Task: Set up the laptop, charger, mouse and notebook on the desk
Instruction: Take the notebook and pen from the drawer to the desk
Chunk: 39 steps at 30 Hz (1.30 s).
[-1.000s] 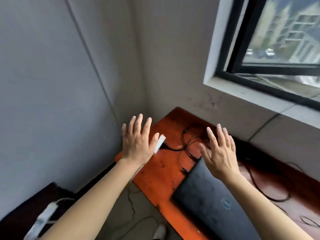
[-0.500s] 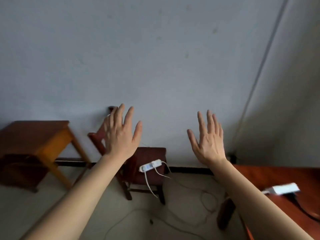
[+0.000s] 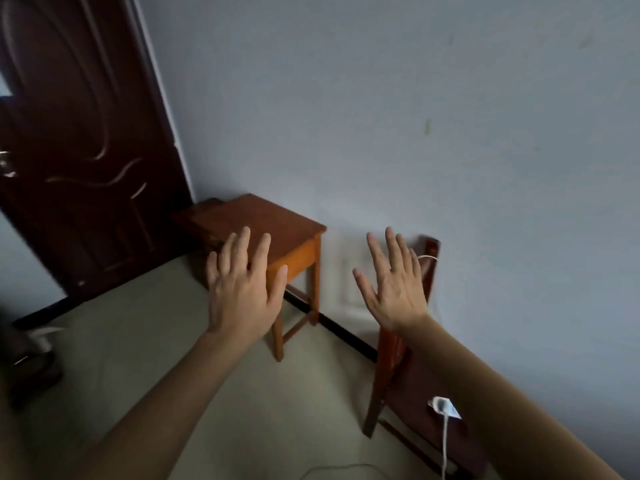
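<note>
Laptop: out of view.
Left hand (image 3: 242,292): fingers spread straight, holding nothing.
Right hand (image 3: 394,289): fingers spread, empty.
Stool (image 3: 294,233): square, orange-brown wood.
Power strip (image 3: 445,407): white plastic, on chair (image 3: 412,382) seat.

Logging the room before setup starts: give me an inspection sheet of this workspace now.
Surface: small wooden table against the grey wall; desk not in view.
Job's things: nothing seen.
Clutter: blurred dark object at the left edge.
Hands: left hand and right hand raised, fingers spread, holding nothing.
Cables: white power strip on the chair seat, its white cable hanging down.
Surroundings: dark door, pale floor.
</note>
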Motion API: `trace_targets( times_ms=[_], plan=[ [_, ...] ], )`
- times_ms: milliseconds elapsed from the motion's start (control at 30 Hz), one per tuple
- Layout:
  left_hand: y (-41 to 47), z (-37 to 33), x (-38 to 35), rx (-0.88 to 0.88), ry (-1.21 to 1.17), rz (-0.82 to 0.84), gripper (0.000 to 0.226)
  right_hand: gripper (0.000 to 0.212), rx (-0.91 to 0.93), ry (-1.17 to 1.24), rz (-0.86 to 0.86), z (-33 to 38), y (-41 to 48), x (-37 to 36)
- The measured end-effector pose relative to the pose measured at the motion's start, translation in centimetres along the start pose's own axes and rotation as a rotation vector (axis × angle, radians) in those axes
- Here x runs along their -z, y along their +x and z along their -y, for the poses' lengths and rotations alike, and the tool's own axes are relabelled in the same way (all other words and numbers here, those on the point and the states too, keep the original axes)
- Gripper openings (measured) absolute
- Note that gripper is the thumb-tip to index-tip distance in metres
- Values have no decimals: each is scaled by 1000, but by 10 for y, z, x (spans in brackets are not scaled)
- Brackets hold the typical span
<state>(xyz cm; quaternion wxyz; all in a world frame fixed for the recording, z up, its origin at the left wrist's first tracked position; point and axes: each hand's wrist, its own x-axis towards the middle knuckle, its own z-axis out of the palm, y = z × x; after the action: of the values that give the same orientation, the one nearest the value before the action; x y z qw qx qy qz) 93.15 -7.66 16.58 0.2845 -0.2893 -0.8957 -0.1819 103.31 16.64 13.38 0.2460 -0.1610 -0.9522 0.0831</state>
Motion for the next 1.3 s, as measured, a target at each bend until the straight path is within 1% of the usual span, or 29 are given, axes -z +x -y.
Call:
trace_targets(
  times_ms=[167, 333, 467, 567, 600, 667, 767, 900, 1000, 1100, 1233, 1300],
  plan=[
    [13, 91, -28, 162, 62, 64, 63, 68, 134, 58, 64, 65, 77, -68],
    [50, 186, -63, 244, 121, 48, 64, 67, 235, 84, 97, 132, 153, -138],
    [112, 286, -99, 297, 209, 53, 63, 66, 312, 135, 106, 189, 246, -214],
    [158, 344, -112, 306, 272, 45, 64, 65, 331, 163, 85, 223, 312, -258],
    [182, 370, -113, 324, 295, 54, 65, 65, 330, 182, 100, 244, 345, -275],
    [214, 404, -110, 303, 351, 31, 66, 65, 339, 202, 88, 274, 389, -295],
    [261, 466, -102, 313, 441, -13, 64, 64, 393, 231, 86, 331, 460, -324],
    [298, 547, -100, 404, 474, -65, 64, 65, 453, 252, 109, 403, 533, -371],
    [317, 610, -113, 437, 472, -67, 65, 66, 537, 216, 127, 453, 576, -409],
    [338, 673, -136, 426, 453, -81, 65, 67, 579, 165, 84, 495, 616, -448],
    [381, 768, -177, 384, 430, -65, 64, 67, 586, 84, 27, 548, 676, -510],
    [412, 817, -197, 387, 401, -35, 64, 68, 575, 47, 32, 574, 713, -540]
  ],
)
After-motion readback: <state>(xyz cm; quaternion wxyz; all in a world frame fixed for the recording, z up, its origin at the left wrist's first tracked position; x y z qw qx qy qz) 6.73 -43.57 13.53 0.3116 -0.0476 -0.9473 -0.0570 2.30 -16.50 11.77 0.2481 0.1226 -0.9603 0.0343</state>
